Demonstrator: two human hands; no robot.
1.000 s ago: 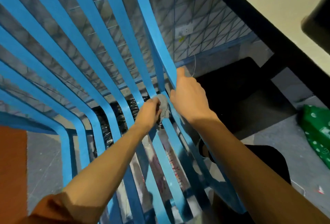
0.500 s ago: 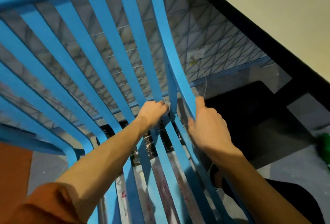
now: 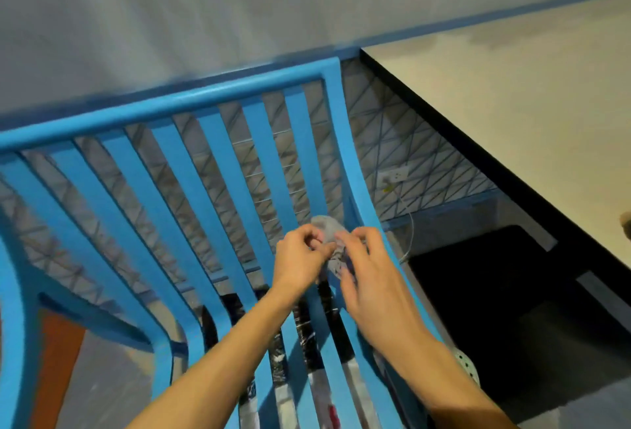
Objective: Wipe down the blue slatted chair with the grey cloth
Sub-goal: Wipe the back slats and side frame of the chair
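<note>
My left hand point(image 3: 300, 259) pinches the grey cloth point(image 3: 327, 227) at the back of the blue slatted chair point(image 3: 205, 94), and I cannot tell whether my right hand point(image 3: 370, 275) grips it too.

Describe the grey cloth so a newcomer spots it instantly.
On the blue slatted chair, follow the rightmost back slats down to where left hand and right hand meet. The grey cloth is the crumpled wad between them, pale against blue slats.

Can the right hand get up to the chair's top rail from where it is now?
Probably yes. The right hand is at the grey cloth with the left hand, in front of the slats, and nothing stands between it and the top rail above, though the arm must stretch.
</note>
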